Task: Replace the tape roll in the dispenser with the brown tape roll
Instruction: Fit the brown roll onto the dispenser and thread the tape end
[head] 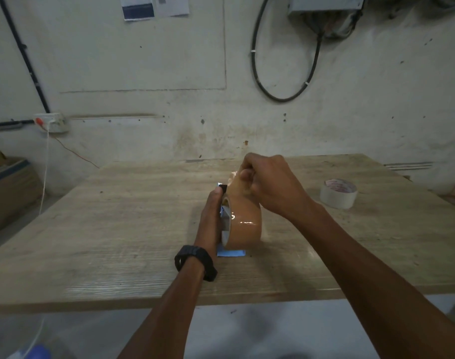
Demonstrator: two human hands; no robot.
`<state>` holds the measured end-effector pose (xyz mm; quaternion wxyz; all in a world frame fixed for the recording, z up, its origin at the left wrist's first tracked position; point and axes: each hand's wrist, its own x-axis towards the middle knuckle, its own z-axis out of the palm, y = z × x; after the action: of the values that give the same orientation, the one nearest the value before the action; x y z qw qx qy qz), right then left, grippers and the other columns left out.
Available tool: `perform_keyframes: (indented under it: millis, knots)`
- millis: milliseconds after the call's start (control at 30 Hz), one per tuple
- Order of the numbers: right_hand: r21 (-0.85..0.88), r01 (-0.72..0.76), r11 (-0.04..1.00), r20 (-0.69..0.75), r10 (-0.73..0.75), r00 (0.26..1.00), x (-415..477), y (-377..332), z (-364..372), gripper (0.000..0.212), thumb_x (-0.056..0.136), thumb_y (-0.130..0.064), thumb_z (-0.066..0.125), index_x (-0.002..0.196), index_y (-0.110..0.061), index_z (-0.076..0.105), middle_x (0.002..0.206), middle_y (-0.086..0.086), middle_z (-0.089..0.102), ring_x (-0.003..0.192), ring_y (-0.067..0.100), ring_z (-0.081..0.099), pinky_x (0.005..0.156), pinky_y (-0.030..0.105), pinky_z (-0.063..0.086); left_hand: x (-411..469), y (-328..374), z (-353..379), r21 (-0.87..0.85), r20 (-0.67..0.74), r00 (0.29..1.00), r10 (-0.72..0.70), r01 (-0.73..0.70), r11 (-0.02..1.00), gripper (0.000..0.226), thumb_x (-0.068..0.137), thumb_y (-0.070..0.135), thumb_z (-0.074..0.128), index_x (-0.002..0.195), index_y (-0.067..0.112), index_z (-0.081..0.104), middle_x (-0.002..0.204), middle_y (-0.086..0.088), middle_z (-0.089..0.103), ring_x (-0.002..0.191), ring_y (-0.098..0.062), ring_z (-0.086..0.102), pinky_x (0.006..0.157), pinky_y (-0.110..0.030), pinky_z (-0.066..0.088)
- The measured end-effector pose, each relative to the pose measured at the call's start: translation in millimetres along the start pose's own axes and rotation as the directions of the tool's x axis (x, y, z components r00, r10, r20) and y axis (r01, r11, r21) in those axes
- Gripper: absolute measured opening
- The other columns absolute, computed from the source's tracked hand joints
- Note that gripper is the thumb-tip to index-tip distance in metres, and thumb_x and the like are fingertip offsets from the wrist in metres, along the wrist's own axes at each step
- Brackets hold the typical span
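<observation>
A black watch [195, 261] is worn on the left wrist. The left hand [211, 218] is wrapped around the dispenser [225, 211] – mostly hidden – which is steadied at the middle of the table [117, 229]. The brown tape roll [244, 226] is seated upright just right of that hand. The right hand [269, 182] is closed over the roll's far top, tape pinched – wrist bent down. A white tape roll [338, 193] lies well apart, far right.

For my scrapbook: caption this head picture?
Both hands fit a brown tape roll onto the dispenser.
</observation>
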<state>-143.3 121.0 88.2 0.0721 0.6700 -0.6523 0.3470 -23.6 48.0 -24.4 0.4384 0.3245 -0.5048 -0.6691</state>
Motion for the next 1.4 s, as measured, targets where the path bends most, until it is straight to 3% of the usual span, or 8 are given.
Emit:
perform_keyframes:
  millis: [167, 267, 400, 667, 800, 900, 1000, 1400]
  knots:
    - [0.059, -0.017, 0.998, 0.013, 0.016, 1.0, -3.6, -5.2, 1.2, 0.018, 0.09, 0.002, 0.059, 0.102, -0.01, 0.065, 0.086, -0.004, 0.066, 0.074, 0.002, 0.054, 0.061, 0.017, 0.045, -3.5, 5.7, 1.5, -0.056, 0.013, 1.0, -0.011, 0.011, 0.998, 0.077, 0.073, 0.081, 0.058, 0.123, 0.025, 0.069, 0.122, -0.014, 0.073, 0.11, -0.032, 0.069, 0.086, -0.044, 0.054]
    - [0.088, -0.009, 0.996, 0.014, 0.008, 1.0, -4.8, -6.6, -1.1, 0.018, 0.091, 0.003, 0.057, 0.103, -0.01, 0.063, 0.085, -0.006, 0.065, 0.069, -0.002, 0.053, 0.06, 0.018, 0.046, -6.5, 6.2, 0.2, -0.08, 0.1, 0.995, -0.002, 0.01, 0.997, 0.107, 0.049, 0.089, 0.071, 0.131, 0.022, 0.064, 0.12, -0.013, 0.072, 0.099, -0.026, 0.071, 0.078, -0.039, 0.056]
    - [0.08, -0.016, 0.997, 0.008, 0.016, 1.0, -7.5, -2.6, -2.2, 0.02, 0.09, 0.005, 0.056, 0.103, -0.009, 0.06, 0.068, -0.022, 0.045, 0.06, -0.008, 0.044, 0.052, 0.012, 0.031, -7.9, 4.2, -1.2, -0.164, 0.21, 0.977, 0.04, -0.005, 0.987, 0.126, 0.046, 0.076, 0.086, 0.146, 0.01, 0.047, 0.133, -0.024, 0.061, 0.098, -0.029, 0.07, 0.072, -0.04, 0.061]
    - [0.101, -0.091, 0.991, -0.009, 0.092, 0.996, -12.3, 4.8, -0.8, 0.026, 0.09, 0.01, 0.052, 0.107, -0.01, 0.054, 0.083, -0.009, 0.054, 0.066, 0.005, 0.051, 0.05, 0.019, 0.04, -9.1, 2.1, -4.1, -0.224, 0.315, 0.948, 0.04, 0.033, 0.974, 0.109, 0.06, 0.056, 0.091, 0.148, 0.011, 0.046, 0.141, -0.033, 0.055, 0.116, -0.046, 0.059, 0.103, -0.069, 0.044]
    - [0.302, -0.163, 0.939, -0.001, 0.171, 0.985, -11.3, 6.8, -0.5, 0.013, 0.099, -0.002, 0.052, 0.096, -0.014, 0.056, 0.075, -0.008, 0.058, 0.057, 0.003, 0.056, 0.043, 0.017, 0.041, -8.2, 3.4, -6.2, -0.245, 0.274, 0.961, 0.032, 0.038, 0.969, 0.102, 0.059, 0.053, 0.091, 0.143, 0.01, 0.053, 0.128, -0.019, 0.068, 0.105, -0.033, 0.07, 0.082, -0.046, 0.06]
    - [0.408, -0.219, 0.887, 0.038, 0.223, 0.974, -13.4, 6.4, 1.1, 0.013, 0.102, -0.018, 0.051, 0.095, -0.011, 0.06, 0.08, 0.004, 0.066, 0.05, 0.012, 0.063, 0.038, 0.017, 0.045, -8.6, 2.0, -8.3, -0.265, 0.233, 0.972, -0.035, 0.098, 0.959, 0.081, 0.082, 0.053, 0.073, 0.145, 0.006, 0.052, 0.134, -0.027, 0.063, 0.106, -0.035, 0.069, 0.082, -0.045, 0.059]
    - [0.444, -0.251, 0.86, 0.052, 0.255, 0.966, -13.5, 8.0, 4.0, 0.016, 0.1, -0.02, 0.054, 0.092, -0.01, 0.064, 0.078, 0.006, 0.069, 0.051, 0.013, 0.063, 0.043, 0.021, 0.047, -8.6, 1.7, -7.8, -0.243, 0.217, 0.974, -0.057, 0.11, 0.964, 0.062, 0.092, 0.05, 0.054, 0.137, 0.008, 0.061, 0.113, -0.017, 0.075, 0.093, -0.029, 0.075, 0.077, -0.041, 0.061]
    - [0.563, -0.381, 0.733, 0.207, 0.321, 0.924, -9.3, 20.0, 2.9, 0.012, 0.091, -0.01, 0.068, 0.083, -0.002, 0.074, 0.071, 0.012, 0.073, 0.055, 0.018, 0.068, 0.053, 0.026, 0.054, -9.2, 1.7, -8.3, -0.192, 0.206, 0.977, -0.06, 0.1, 0.976, 0.063, 0.09, 0.05, 0.059, 0.14, 0.011, 0.057, 0.095, -0.008, 0.077, 0.081, -0.024, 0.074, 0.073, -0.04, 0.055]
